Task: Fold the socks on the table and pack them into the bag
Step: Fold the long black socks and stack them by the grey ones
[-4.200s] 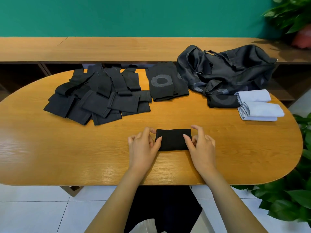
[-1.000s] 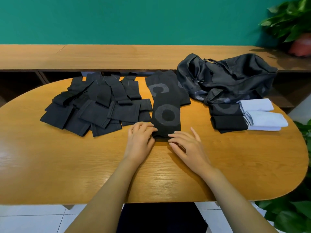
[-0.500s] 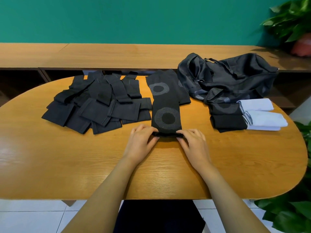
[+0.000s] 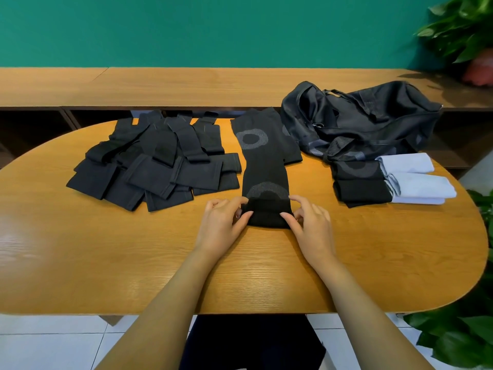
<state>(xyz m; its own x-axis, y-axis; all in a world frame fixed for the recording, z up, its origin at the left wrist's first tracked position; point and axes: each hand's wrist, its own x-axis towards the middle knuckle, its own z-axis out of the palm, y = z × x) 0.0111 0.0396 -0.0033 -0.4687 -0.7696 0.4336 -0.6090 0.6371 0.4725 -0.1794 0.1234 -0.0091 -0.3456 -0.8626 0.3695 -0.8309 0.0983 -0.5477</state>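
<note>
Your left hand (image 4: 221, 222) and right hand (image 4: 309, 225): fingers (image 4: 245, 215) curled, pinching either side of the black ringed sock (image 4: 264, 166) at its folded near end. Sock lay lengthwise on the table (image 4: 80, 263). Loose sock pile (image 4: 157, 166) sat left of it; folded socks (image 4: 360, 189) and black bag (image 4: 373, 121) right.

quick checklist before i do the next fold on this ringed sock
1. Grip of the left hand on the folded end: ok, fingers pinch its left edge.
2. Grip of the right hand: ok, it pinches the right edge.
3. The ringed sock flat and straight ahead of the fold: ok.
4. Its far end free: cannot tell, it lies over another dark sock.
5. The sock pile apart from it: cannot tell, their edges lie very close.
6. The bag open for packing: cannot tell, its opening is not plain.
</note>
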